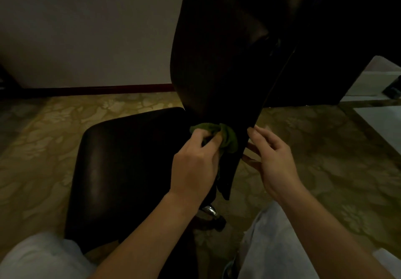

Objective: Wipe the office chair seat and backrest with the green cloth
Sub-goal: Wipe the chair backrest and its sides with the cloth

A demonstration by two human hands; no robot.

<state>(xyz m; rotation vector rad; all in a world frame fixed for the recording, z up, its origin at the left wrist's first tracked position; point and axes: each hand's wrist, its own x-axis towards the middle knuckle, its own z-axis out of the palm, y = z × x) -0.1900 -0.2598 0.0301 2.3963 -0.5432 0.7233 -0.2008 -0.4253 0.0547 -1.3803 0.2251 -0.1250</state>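
A black office chair fills the middle of the head view, its seat [121, 165] at lower left and its tall backrest [219, 61] rising at centre. My left hand [195, 163] grips the bunched green cloth [225, 136] and holds it against the lower front of the backrest, just above the seat's rear edge. My right hand [275, 159] is on the other side of the backrest's lower edge, thumb on the rim and fingers curled behind it. Part of the cloth is hidden under my left fingers.
Patterned beige carpet [54, 126] surrounds the chair. A pale wall with a dark red skirting board [97, 91] runs behind. A dark cabinet or desk [325, 72] stands at right behind the backrest. My knees in light trousers [271, 246] flank the chrome chair base [209, 210].
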